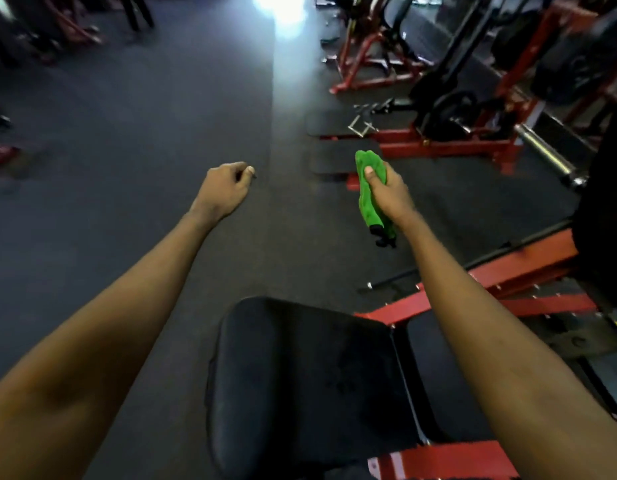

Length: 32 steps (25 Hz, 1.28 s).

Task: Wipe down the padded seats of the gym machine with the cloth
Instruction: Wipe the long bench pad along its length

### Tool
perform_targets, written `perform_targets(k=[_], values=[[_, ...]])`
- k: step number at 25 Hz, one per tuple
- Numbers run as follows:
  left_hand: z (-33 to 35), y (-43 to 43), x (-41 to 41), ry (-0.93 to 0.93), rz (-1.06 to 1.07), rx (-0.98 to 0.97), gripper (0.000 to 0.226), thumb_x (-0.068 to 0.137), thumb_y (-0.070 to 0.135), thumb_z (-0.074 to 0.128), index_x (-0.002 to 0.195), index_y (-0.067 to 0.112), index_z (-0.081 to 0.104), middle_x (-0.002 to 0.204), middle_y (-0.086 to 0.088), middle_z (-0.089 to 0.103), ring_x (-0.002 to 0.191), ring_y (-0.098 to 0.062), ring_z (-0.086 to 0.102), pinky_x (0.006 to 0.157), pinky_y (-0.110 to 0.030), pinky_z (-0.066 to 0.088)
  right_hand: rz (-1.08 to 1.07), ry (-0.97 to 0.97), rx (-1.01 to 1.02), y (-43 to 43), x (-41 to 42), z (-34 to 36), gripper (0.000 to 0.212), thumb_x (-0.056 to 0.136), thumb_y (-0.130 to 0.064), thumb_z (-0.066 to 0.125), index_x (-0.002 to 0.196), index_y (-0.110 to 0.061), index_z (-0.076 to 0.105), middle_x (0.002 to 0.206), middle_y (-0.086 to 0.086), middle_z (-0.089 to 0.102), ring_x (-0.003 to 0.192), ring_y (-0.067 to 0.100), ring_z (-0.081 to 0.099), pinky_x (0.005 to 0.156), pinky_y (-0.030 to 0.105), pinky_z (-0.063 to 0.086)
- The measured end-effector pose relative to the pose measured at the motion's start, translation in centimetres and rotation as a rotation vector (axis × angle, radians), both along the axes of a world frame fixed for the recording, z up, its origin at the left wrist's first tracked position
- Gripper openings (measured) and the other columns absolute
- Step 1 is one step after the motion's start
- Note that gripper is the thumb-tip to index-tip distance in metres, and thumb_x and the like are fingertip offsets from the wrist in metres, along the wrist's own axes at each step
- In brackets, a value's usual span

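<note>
A black padded seat [300, 379] on a red machine frame [449, 455] fills the lower middle of the view. A second black pad [438, 382] sits beside it on the right, partly hidden by my right forearm. My right hand [390, 192] is stretched out in front, well above and beyond the seat, shut on a bunched green cloth [367, 188] that hangs down from my fist. My left hand [225, 188] is held out over the dark floor with its fingers curled and nothing in it.
Dark rubber flooring [127, 150] stretches ahead and to the left. Red-framed gym machines [473, 140] with black pads and a chrome bar [546, 150] crowd the right side. More equipment stands at the far left [2, 150]. Bright glare marks the floor at the top centre.
</note>
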<state>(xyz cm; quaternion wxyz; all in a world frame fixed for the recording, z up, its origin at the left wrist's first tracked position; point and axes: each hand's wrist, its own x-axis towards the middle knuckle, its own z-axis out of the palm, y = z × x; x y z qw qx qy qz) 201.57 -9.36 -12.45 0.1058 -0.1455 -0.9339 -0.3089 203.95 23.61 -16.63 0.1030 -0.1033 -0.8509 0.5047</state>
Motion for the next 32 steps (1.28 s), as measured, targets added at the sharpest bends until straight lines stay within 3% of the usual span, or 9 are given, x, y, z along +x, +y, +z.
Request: perform_targets(k=[4,10,17,19,22,25,30,32], values=[[0.6,-3.1,1.5,-0.016,0.122,0.002,0.035,0.105,0.028,0.046,0.105,0.007,0.074,0.102,-0.01,0.076,0.101,-0.027,0.068,0.091,-0.041,0.053,0.102,-0.004,-0.011,-3.5,-1.7,0.6,0.048,0.101,-0.047,0.053,0.144,-0.026,0.054,0.138,0.001,0.065,0.13,0.022,0.058,0.109,0.033,0.043],[1.2,-9.9,6.2,-0.031,0.383,0.015,0.034,0.103,0.033,0.048,0.108,0.011,0.073,0.103,-0.007,0.075,0.1,-0.026,0.067,0.093,-0.043,0.054,0.335,0.007,0.015,-11.4,-4.6,3.3,0.047,0.102,-0.049,0.05,0.143,-0.027,0.053,0.137,0.005,0.064,0.129,0.027,0.057,0.105,0.034,0.043],[3.1,-24.6,21.7,0.017,0.82,0.019,0.033,0.101,0.034,0.049,0.103,0.012,0.074,0.099,-0.005,0.075,0.095,-0.024,0.067,0.086,-0.037,0.052,0.773,0.028,-0.01,-31.0,-0.3,6.5,0.048,0.102,-0.052,0.047,0.145,-0.031,0.051,0.135,0.0,0.064,0.123,0.023,0.059,0.1,0.032,0.044],[3.8,-28.7,28.8,0.039,0.953,0.006,0.039,0.097,0.04,0.047,0.101,0.012,0.074,0.097,-0.008,0.075,0.095,-0.029,0.068,0.084,-0.038,0.051,0.932,0.048,-0.017,-38.1,4.0,7.3,0.047,0.102,-0.051,0.048,0.145,-0.031,0.05,0.137,0.0,0.063,0.123,0.022,0.059,0.098,0.029,0.042],[4.5,-33.7,41.2,0.072,1.176,-0.012,0.03,0.102,0.027,0.052,0.103,0.007,0.074,0.105,-0.013,0.074,0.1,-0.032,0.066,0.085,-0.037,0.047,1.181,0.07,-0.037,-48.8,12.8,8.9,0.046,0.103,-0.049,0.049,0.146,-0.031,0.051,0.139,-0.001,0.062,0.125,0.019,0.058,0.098,0.027,0.04],[4.6,-37.4,53.5,0.08,1.387,-0.012,0.03,0.101,0.029,0.051,0.099,0.009,0.073,0.097,-0.014,0.075,0.096,-0.034,0.068,0.086,-0.041,0.051,1.391,0.07,-0.09,-57.4,22.8,9.6,0.044,0.103,-0.044,0.051,0.145,-0.03,0.052,0.138,-0.001,0.063,0.125,0.016,0.057,0.103,0.028,0.041],[5.4,-38.8,73.0,0.101,1.719,-0.033,0.032,0.099,0.033,0.051,0.097,0.011,0.073,0.096,-0.013,0.075,0.097,-0.035,0.067,0.085,-0.043,0.051,1.686,0.077,-0.126,-67.6,39.7,9.5,0.041,0.104,-0.037,0.053,0.143,-0.023,0.056,0.137,0.0,0.064,0.126,0.016,0.057,0.103,0.022,0.04],[5.0,-37.7,80.4,0.113,1.847,-0.022,0.031,0.099,0.032,0.05,0.097,0.01,0.073,0.098,-0.014,0.075,0.097,-0.035,0.067,0.085,-0.042,0.051,1.816,0.083,-0.107,-70.6,46.6,9.2,0.042,0.103,-0.04,0.053,0.143,-0.025,0.056,0.138,0.001,0.064,0.129,0.019,0.057,0.109,0.028,0.041]])
